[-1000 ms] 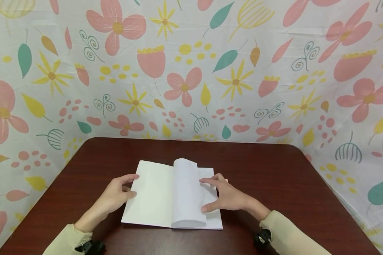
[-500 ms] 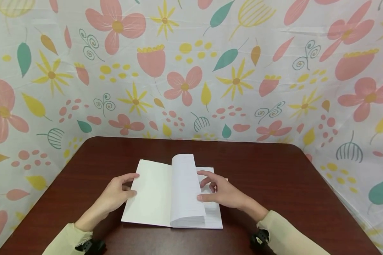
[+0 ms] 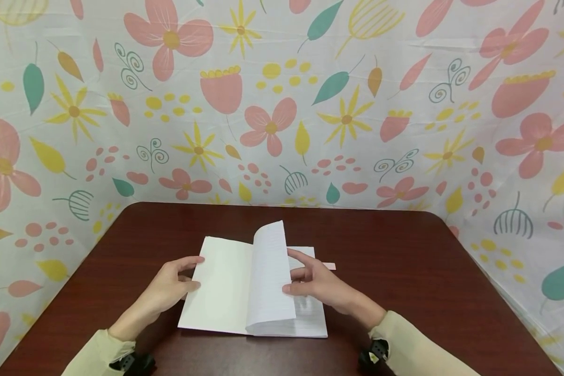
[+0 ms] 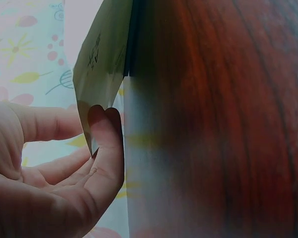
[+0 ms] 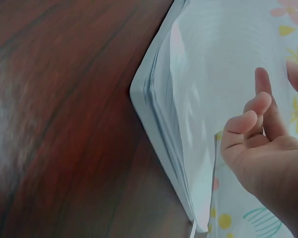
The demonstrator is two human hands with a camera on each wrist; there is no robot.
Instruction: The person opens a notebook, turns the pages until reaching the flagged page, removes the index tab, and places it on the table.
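Note:
An open notebook [image 3: 221, 284] lies on the table, its blank cream left side flat and a stack of lined pages [image 3: 269, 277] standing up in a curve near the middle. My left hand [image 3: 166, 287] holds the outer edge of the left side; in the left wrist view, fingers [image 4: 107, 148] curl round that cover's edge, and dark marks show on the cover. At the free edge of the raised pages, my right hand [image 3: 321, 282] pinches them, thumb in front and fingers behind. The right wrist view shows those fingers [image 5: 241, 124] against the pages' underside.
Dark reddish-brown wood makes up the tabletop [image 3: 380, 240]. A pale strip [image 3: 329, 266] sticks out past the notebook's right edge. Behind the table hangs a flower-patterned cloth [image 3: 282, 130]. Black devices sit at both wrists, such as the right one [image 3: 375, 355].
My right hand has moved left, lifting the pages higher and turning them toward the left. The pale strip at the right has come into fuller view. My left hand has stayed in place.

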